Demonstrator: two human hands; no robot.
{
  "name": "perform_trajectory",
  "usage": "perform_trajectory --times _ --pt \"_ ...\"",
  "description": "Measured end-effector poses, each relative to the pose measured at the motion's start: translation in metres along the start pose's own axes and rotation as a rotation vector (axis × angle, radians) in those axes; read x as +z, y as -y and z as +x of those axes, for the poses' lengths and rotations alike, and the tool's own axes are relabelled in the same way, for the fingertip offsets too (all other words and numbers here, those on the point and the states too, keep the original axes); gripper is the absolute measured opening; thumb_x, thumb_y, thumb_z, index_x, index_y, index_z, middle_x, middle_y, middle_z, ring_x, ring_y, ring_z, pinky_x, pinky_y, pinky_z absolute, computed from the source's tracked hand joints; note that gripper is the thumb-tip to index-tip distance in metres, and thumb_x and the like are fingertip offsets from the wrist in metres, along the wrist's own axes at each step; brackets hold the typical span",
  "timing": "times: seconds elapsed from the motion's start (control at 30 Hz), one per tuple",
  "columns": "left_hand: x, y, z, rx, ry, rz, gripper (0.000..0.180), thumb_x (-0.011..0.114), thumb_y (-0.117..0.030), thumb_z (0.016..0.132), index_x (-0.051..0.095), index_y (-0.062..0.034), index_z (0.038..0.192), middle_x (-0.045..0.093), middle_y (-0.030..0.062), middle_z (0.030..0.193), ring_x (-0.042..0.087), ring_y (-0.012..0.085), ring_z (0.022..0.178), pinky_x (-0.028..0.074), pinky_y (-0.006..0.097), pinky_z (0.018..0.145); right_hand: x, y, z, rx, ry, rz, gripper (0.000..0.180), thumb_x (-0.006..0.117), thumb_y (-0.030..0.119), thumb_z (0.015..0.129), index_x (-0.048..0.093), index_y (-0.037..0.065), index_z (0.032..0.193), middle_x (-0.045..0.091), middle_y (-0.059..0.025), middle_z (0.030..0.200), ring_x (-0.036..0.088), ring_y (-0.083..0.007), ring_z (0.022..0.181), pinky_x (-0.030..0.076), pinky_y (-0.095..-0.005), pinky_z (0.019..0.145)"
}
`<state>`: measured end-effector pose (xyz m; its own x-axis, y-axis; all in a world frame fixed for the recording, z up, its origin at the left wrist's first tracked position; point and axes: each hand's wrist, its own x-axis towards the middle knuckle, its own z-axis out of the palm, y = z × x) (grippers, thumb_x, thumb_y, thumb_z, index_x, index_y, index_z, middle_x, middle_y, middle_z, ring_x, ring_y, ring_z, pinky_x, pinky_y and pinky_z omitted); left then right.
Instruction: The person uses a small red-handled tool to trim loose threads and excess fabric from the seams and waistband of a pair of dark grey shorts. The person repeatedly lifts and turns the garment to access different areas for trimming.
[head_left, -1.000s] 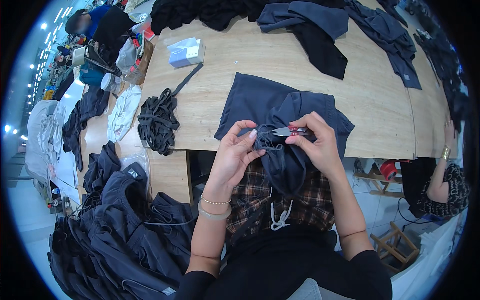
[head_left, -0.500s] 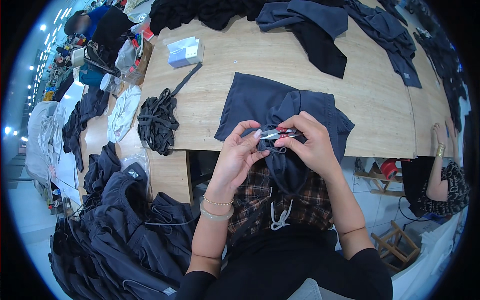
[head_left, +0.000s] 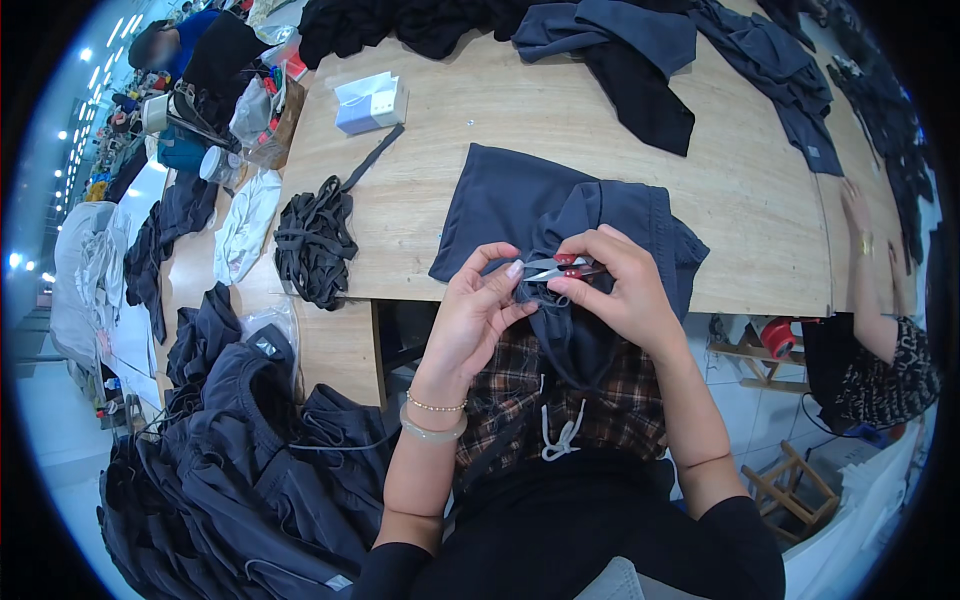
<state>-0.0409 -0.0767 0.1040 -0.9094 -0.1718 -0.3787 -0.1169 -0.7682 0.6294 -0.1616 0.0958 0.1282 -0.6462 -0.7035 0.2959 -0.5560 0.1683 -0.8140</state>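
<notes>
At the near left, a heap of dark garments lies beside the wooden table. Farther off, a white cloth lies left of a tangled bundle of black fabric strap; beyond that bundle sits a tissue pack. The left hand has thumb and fingertips drawn together on the gathered part of a dark blue garment, which lies across the table's near edge and hangs over it. Just right, the right hand grips red-handled thread snips firmly, blades slightly parted and pointing left at the gathers; whether they touch thread is too small to tell. At the far right, a co-worker's hand reaches over the table.
</notes>
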Motion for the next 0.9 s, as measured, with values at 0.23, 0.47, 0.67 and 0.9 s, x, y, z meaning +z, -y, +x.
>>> perform_trajectory --times 0.23,0.47,0.67,0.9 --pt "-0.0023 0.0018 0.0013 0.01 0.002 0.009 0.022 0.061 -0.009 0.099 0.054 -0.0051 0.119 0.068 0.0075 0.103 0.068 0.0121 0.086 0.061 0.027 0.074 -0.0008 -0.003 -0.0008 -0.039 -0.014 -0.051 0.029 0.081 0.025 0.077 0.07 0.003 0.092 0.069 -0.0076 0.083 0.06 -0.0216 0.071 0.049 -0.032 0.063" --pt "-0.0008 0.0016 0.0018 0.008 0.005 0.015 0.021 0.061 -0.01 0.099 0.054 -0.0051 0.118 0.068 0.0073 0.103 0.068 0.012 0.086 0.061 0.027 0.074 -0.0009 -0.0018 0.0005 -0.039 -0.008 -0.068 0.027 0.081 0.023 0.076 0.069 0.002 0.09 0.068 -0.0072 0.082 0.059 -0.0206 0.071 0.048 -0.0313 0.062" --pt "-0.0028 0.0025 0.0031 0.003 0.001 0.021 0.021 0.061 -0.01 0.099 0.054 -0.0052 0.119 0.068 0.0066 0.102 0.068 0.0111 0.085 0.061 0.027 0.073 -0.0026 0.0004 0.0027 -0.035 0.002 -0.103 0.026 0.08 0.025 0.077 0.07 0.004 0.088 0.067 -0.0057 0.078 0.06 -0.0204 0.069 0.049 -0.0319 0.06" --pt "-0.0015 0.0021 0.0019 -0.007 -0.015 0.028 0.02 0.061 -0.009 0.099 0.055 -0.0054 0.117 0.068 0.0064 0.101 0.068 0.0111 0.084 0.062 0.027 0.073 -0.0037 -0.0014 0.0029 -0.02 0.025 -0.138 0.026 0.08 0.026 0.077 0.069 0.005 0.087 0.064 -0.0059 0.076 0.059 -0.0205 0.068 0.048 -0.0317 0.06"
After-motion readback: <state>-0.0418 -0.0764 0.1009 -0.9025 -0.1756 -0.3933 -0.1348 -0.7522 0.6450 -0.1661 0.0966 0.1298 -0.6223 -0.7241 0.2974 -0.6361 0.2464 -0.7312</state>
